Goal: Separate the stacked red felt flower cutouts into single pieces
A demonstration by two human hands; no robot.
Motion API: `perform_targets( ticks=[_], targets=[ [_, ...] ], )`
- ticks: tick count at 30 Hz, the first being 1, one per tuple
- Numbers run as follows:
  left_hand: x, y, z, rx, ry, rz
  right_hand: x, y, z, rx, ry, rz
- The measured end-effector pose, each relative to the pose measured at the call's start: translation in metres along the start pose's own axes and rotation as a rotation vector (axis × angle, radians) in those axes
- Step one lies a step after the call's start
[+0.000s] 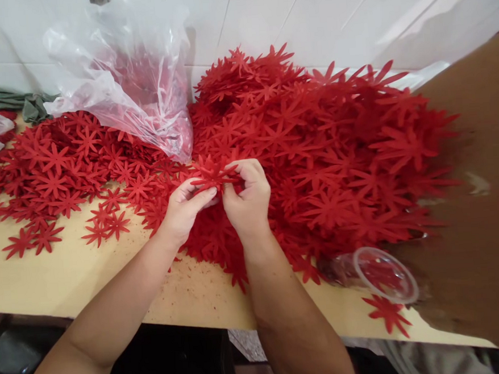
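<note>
Between my two hands is a red flower-shaped cutout [212, 173] with long narrow petals. My left hand [183, 208] pinches its left side between thumb and fingers. On the right, my right hand [248, 195] grips the other edge with bent fingers. Both hands are just above a big heap of the same red cutouts [306, 149], which spreads behind them and to the right. A second, lower pile of red cutouts [55, 166] lies to the left. Whether the held piece is one layer or several, I cannot tell.
A clear plastic bag [141, 98] with red contents stands behind the piles against the white tiled wall [288, 13]. A transparent plastic cup [386, 274] lies on its side near the front edge of the table [110, 276]. Brown cardboard [482, 210] borders the right.
</note>
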State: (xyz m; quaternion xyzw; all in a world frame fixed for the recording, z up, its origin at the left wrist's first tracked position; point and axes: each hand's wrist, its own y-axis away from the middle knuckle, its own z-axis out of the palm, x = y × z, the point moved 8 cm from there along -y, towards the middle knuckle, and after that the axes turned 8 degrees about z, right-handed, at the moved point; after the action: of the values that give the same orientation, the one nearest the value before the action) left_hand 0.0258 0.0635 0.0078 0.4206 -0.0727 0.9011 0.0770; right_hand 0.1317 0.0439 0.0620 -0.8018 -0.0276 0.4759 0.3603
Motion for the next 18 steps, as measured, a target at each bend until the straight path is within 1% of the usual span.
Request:
perform_targets(
  ticks=[2,3,5,7,9,10,12,14,18],
  targets=[
    [0.0,-0.002,-0.005,0.039,-0.017,0.007,-0.008,0.001,0.002,-0.021,0.016,-0.051],
    [0.001,-0.003,-0.008,0.07,-0.038,0.022,-0.008,0.001,0.003,-0.033,0.003,-0.049],
    [0.003,-0.004,-0.014,0.125,-0.096,0.055,-0.001,-0.001,0.0,-0.013,-0.045,0.014],
    [0.004,-0.005,-0.017,0.151,-0.149,0.07,0.014,-0.004,-0.01,0.089,-0.098,0.118],
    [0.004,-0.005,-0.016,0.14,-0.192,0.072,0.029,-0.006,-0.025,0.22,-0.13,0.191],
    [0.004,-0.005,-0.015,0.129,-0.211,0.075,0.034,-0.007,-0.032,0.278,-0.133,0.202],
    [0.005,-0.005,-0.013,0.105,-0.246,0.091,0.038,-0.009,-0.041,0.329,-0.105,0.182],
    [0.006,-0.004,-0.011,0.088,-0.283,0.114,0.035,-0.01,-0.042,0.313,-0.064,0.146],
    [0.01,-0.004,-0.01,0.073,-0.365,0.169,0.029,-0.01,-0.027,0.159,-0.034,0.129]
  ],
)
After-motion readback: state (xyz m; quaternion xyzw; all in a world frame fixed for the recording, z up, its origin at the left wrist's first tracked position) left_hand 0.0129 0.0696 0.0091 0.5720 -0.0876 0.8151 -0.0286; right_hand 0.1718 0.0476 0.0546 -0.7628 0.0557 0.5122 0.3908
